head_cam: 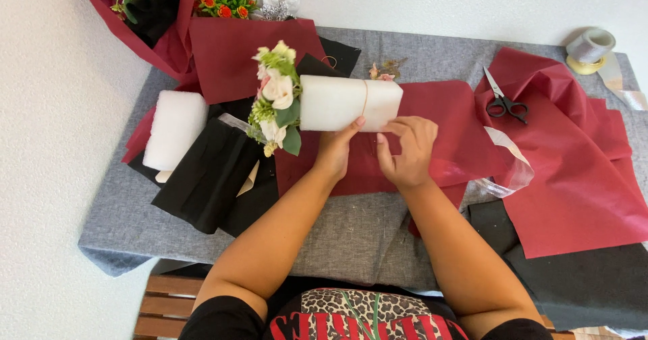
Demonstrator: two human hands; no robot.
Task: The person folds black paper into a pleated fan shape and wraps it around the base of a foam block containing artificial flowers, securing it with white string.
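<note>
Two bare hands meet at the lower edge of a white-wrapped bunch of cream and green flowers (pixel 324 101) lying across a dark red paper sheet (pixel 445 131) on the grey cloth-covered table (pixel 351 239). The left hand (pixel 335 152) grips the wrap from below, thumb up against it. The right hand (pixel 407 149) curls its fingers, pinching at the thin string around the white wrap; black-handled scissors (pixel 503 101) lie well apart to the right.

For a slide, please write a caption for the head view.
Both hands, left hand and right hand, hold a white-wrapped bouquet over red paper.
</note>
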